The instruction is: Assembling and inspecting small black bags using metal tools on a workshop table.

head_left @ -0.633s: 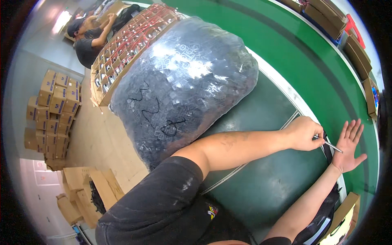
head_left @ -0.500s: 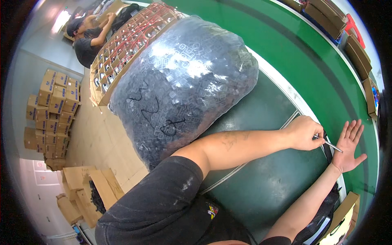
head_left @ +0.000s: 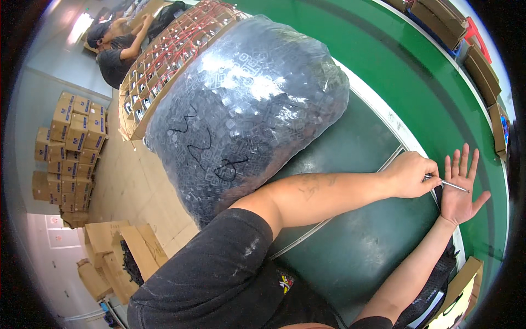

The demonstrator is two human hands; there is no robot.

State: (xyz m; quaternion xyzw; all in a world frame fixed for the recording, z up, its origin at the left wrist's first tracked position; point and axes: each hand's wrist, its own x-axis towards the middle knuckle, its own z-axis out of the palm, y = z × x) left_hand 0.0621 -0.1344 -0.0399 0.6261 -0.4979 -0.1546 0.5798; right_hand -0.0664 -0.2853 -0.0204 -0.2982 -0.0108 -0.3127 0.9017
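A thin metal rod (head_left: 457,188) is pinched in my left hand (head_left: 411,174), whose fingers are closed round its near end. The rod points right and its far end lies over the palm of my right hand (head_left: 456,206). I cannot tell whether it touches the skin. My right hand is open, palm up, with the fingers stretched out and the thumb apart. Both hands are at the right edge of the dark green table (head_left: 356,247), beside a green conveyor belt (head_left: 438,109). My left forearm reaches across the table, close to a large clear plastic bag (head_left: 257,104) full of small dark pieces.
A divided cardboard box (head_left: 164,60) of small parts with red wires stands behind the bag. A co-worker (head_left: 115,52) sits at the far left. Stacked cartons (head_left: 74,142) and an open carton (head_left: 139,249) are on the left. More cardboard boxes (head_left: 482,77) line the belt's far side.
My right hand has moved slightly up and left, its fingers now straighter. The rod has swung flatter and reaches farther across the palm. My left hand has shifted a little to the right.
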